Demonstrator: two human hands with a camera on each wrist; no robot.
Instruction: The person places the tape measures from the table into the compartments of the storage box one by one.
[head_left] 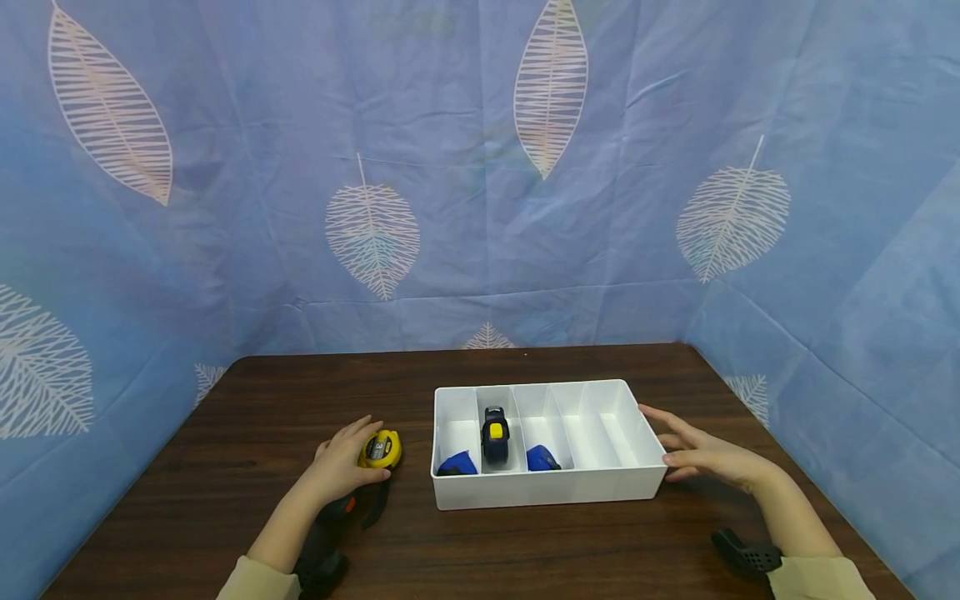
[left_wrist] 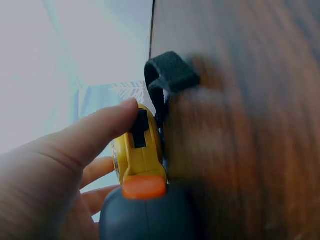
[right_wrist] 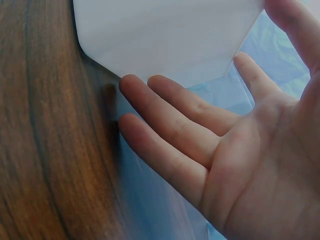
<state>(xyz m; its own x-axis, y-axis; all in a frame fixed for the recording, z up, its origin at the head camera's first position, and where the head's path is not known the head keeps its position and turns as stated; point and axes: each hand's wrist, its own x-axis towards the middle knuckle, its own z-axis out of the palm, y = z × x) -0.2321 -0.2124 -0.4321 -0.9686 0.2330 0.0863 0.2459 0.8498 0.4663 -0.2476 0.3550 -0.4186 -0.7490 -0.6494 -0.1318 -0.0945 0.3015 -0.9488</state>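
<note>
In the head view my left hand (head_left: 341, 465) holds a yellow tape measure (head_left: 382, 450) between thumb and fingers, low over the table or on it; its black wrist strap (head_left: 377, 506) trails toward me. The left wrist view shows the thumb against the black lock of the yellow tape measure (left_wrist: 145, 157). A dark grey tape measure with an orange button (left_wrist: 145, 215) lies just nearer, partly hidden under the hand. My right hand (head_left: 708, 454) rests its extended fingers along the right end of a white divided box (head_left: 547, 492); the right wrist view shows the fingertips at the box wall (right_wrist: 165, 45).
In the box, a blue tape measure (head_left: 457, 463) sits in the leftmost compartment, a black one with a yellow button (head_left: 495, 435) in the second, a blue-and-black one (head_left: 542, 458) in the third. A blue leaf-print cloth (head_left: 450, 233) hangs behind the brown table (head_left: 525, 550).
</note>
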